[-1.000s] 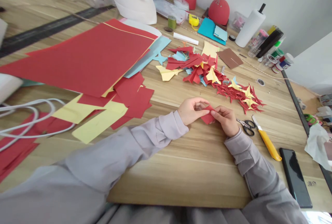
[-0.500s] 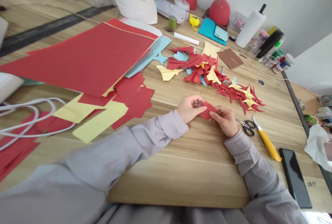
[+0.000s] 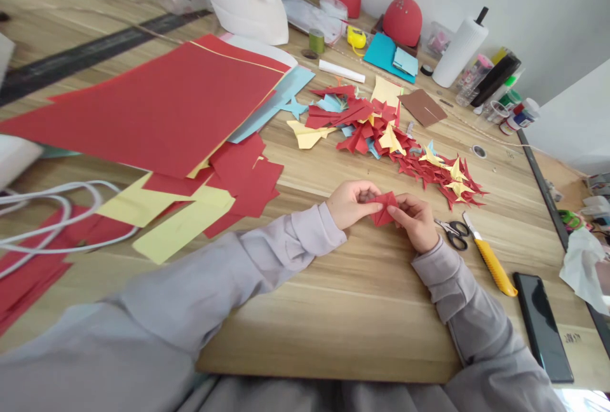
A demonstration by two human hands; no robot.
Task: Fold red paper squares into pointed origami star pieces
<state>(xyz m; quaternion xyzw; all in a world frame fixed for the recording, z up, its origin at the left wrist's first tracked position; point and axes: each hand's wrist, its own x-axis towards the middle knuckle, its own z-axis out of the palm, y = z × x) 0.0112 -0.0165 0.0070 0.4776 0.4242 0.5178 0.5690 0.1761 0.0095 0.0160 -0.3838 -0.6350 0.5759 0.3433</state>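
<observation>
A small folded red paper (image 3: 384,210) with creases across its face is held just above the wooden table (image 3: 333,310). My left hand (image 3: 353,203) pinches its left side between thumb and fingers. On its right side, my right hand (image 3: 413,219) grips it with the thumb on top. Beyond the hands lies a pile of folded red, yellow and blue paper shapes (image 3: 366,123), running on into small red and yellow pointed pieces (image 3: 441,173).
Scissors (image 3: 455,234), a yellow cutter (image 3: 493,266) and a black phone (image 3: 543,329) lie at the right. Large red sheets (image 3: 157,107), cut paper pieces (image 3: 183,227) and white cables (image 3: 90,208) cover the left. Bottles (image 3: 462,49) stand at the back.
The red paper has been turned between my hands and now shows a pointed top and crease lines. My left hand has shifted slightly down; my right hand has barely moved.
</observation>
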